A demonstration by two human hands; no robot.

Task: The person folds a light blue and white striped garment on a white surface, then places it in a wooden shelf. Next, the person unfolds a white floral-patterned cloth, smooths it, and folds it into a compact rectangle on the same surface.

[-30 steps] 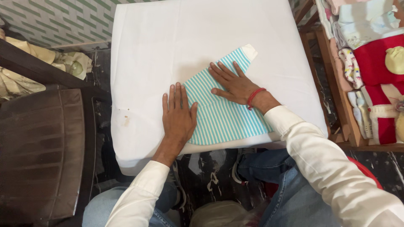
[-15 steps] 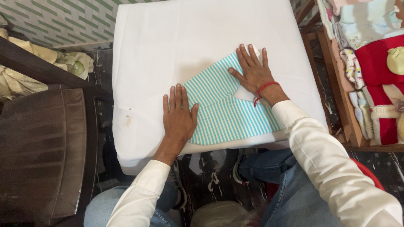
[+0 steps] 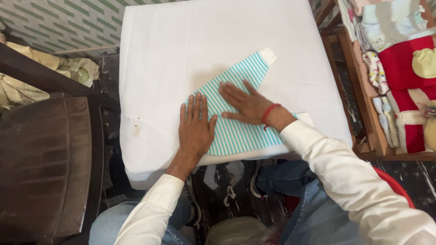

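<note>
Back from the far cuff where it lay half a second ago, the right hand now presses flat, fingers spread, on the middle of the striped garment, while the left hand has kept its place at the garment's left edge. From left to right: a dark brown plastic chair stands beside the white-covered table; the left hand lies palm down, fingers together and thumb out, half on the white cloth and half on the turquoise-and-white stripes; the garment rests near the table's front edge, its 1 visible sleeve running up and to the right to a white cuff. The right hand, a red thread at its wrist, rests beside the left without touching it. At far right a wooden rack holds red, white and pastel baby clothes. With the garment so close to the table's front edge, a hard sideways sweep of either palm could, by the look of it, drag the smooth white cover along and crease the fabric, or push the hem over the edge.
</note>
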